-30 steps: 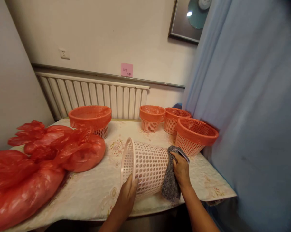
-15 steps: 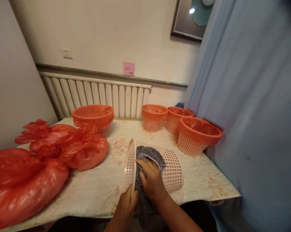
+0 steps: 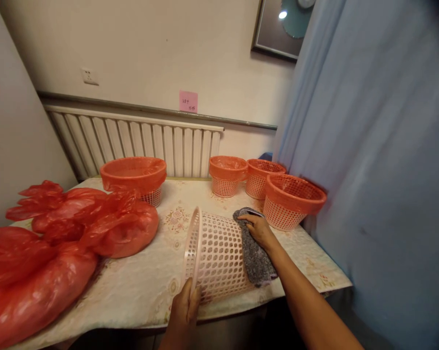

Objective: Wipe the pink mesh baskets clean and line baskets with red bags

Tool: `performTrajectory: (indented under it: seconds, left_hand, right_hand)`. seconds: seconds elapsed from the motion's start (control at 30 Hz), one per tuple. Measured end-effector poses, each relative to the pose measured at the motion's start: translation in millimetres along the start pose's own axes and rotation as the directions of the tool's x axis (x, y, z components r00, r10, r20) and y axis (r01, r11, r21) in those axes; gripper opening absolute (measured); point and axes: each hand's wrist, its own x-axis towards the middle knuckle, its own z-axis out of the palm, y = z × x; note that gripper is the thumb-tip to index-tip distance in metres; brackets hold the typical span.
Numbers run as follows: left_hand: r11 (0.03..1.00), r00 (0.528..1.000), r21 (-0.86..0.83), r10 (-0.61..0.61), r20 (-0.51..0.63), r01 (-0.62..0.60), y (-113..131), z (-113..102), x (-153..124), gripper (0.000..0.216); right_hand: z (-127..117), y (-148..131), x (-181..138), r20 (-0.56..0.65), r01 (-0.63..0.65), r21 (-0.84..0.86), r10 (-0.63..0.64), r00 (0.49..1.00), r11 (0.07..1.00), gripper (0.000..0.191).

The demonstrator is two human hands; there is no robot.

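Left hand (image 3: pixel 185 307), right hand (image 3: pixel 259 230): bare, forearms uncovered

We are holding a perforated basket (image 3: pixel 219 255) that is lying on its side near the front edge of the table (image 3: pixel 139 287), its mouth facing left. Our left hand (image 3: pixel 185 308) is gripping its rim from the near side, and our right hand (image 3: pixel 259 229) is holding a cloth (image 3: pixel 256 257) against its base end, on the right. A heap of plastic bags (image 3: pixel 59 243) is sprawling over the table's left part. Just behind the heap a wide lined basket (image 3: pixel 134 176) is standing. Three smaller baskets (image 3: pixel 263 176) are clustering at the back right, beside the curtain (image 3: pixel 368 146). A radiator (image 3: pixel 132 146) is running along the wall behind the table, and a paper note (image 3: pixel 188 101) is sticking to the wall above it.
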Motion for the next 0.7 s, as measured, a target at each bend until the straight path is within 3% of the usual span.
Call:
performTrajectory:
  seconds: [0.1,0.23,0.37,0.47,0.7]
  left_hand:
    - [1.000,0.999,0.016,-0.021,-0.039,0.021,-2,1,3,0.041]
    - [0.999,0.998,0.035,-0.022,-0.057,0.024,-3,-2,9,0.039]
    - [0.997,0.997,0.054,-0.048,-0.061,0.051,-2,-18,17,0.040]
    - [0.993,0.993,0.081,-0.078,-0.087,0.085,-2,-38,24,0.040]
    - [0.977,0.987,0.136,-0.157,-0.039,0.161,5,-77,46,0.043]
  right_hand:
    - [-23,23,-13,-0.064,-0.073,0.026,0.075,0.995,0.997,0.040]
    - [-38,43,-54,-0.175,-0.177,0.067,0.186,0.967,0.982,0.036]
    - [-24,44,-102,-0.279,-0.292,0.188,0.336,0.900,0.938,0.038]
    - [-6,31,-124,-0.301,-0.305,0.275,0.383,0.874,0.912,0.041]
    - [18,20,-111,-0.303,-0.280,0.389,0.409,0.861,0.878,0.036]
